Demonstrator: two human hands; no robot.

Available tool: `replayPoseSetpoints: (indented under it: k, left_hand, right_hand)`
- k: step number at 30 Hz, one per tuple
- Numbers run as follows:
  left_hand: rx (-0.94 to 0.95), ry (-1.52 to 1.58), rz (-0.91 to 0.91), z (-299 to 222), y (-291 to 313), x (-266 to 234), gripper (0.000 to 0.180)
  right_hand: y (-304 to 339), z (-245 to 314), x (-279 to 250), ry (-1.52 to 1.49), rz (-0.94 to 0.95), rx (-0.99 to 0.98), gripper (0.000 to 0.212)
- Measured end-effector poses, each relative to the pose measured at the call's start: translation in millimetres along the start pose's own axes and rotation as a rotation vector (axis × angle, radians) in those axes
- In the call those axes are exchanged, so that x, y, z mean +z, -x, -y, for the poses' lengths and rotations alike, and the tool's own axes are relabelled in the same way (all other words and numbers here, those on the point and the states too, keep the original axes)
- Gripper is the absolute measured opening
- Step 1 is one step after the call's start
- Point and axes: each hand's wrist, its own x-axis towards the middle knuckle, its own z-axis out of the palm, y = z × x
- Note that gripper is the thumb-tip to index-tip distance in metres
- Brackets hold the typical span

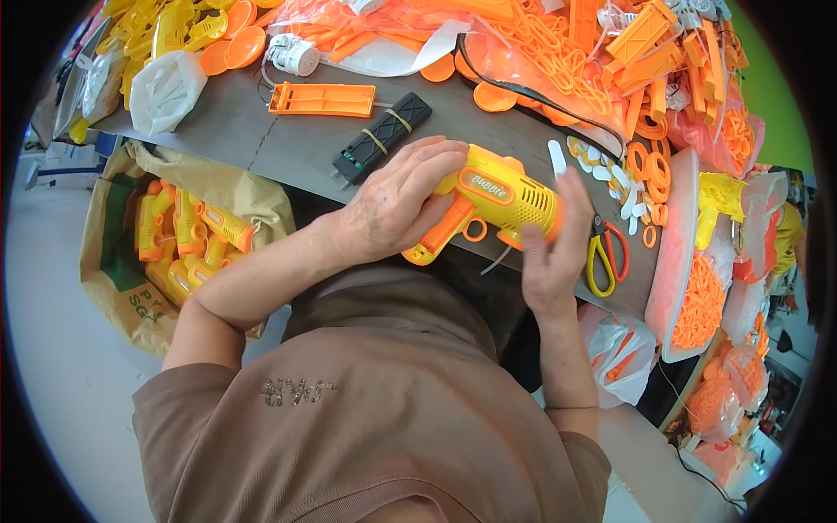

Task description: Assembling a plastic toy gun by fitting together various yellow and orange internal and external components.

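Observation:
A yellow and orange toy bubble gun (510, 196) is held over the table's near edge, its muzzle to the right. My left hand (405, 196) is closed around its rear end and handle. Slightly blurred, my right hand (562, 248) cups the orange muzzle end, thumb on the near side and fingers at the front. A thin pale tube (496, 261) hangs beneath the gun. Beyond my left hand lies a black battery box (384, 138) with rubber bands round it. Scissors (602, 258) with yellow and red handles rest right of my right hand.
A brown paper bag (109, 253) of similar guns stands at left. An orange tray-like part (323, 99) and white motor unit (294, 56) lie on the far table. Orange parts (558, 61) heap at the back. A bin (667, 261) stands right of small white pieces (602, 173).

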Motion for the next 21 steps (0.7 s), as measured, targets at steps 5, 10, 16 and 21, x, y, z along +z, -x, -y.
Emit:
replayPoseSetpoints:
  k: [5, 10, 16, 21]
  left_hand:
    - [-0.313, 0.373, -0.207, -16.0, -2.8, 30.7, 0.049]
    - [-0.475, 0.755, -0.204, -12.8, -9.3, 29.7, 0.049]
    - [-0.475, 0.689, -0.555, -8.6, -15.3, -15.8, 0.028]
    - [-0.394, 0.523, -0.471, -5.7, -8.5, -11.0, 0.034]
  right_hand:
    - [-1.6, 4.7, 4.6, -1.264, -0.467, 0.444, 0.056]
    - [-49.6, 54.6, -31.6, -0.136, -0.220, -0.129, 0.065]
    - [-52.1, 65.5, 54.0, 0.175, -0.047, -0.279, 0.050]
    - [-64.1, 61.4, 48.8, -0.058, -0.080, -0.253, 0.033]
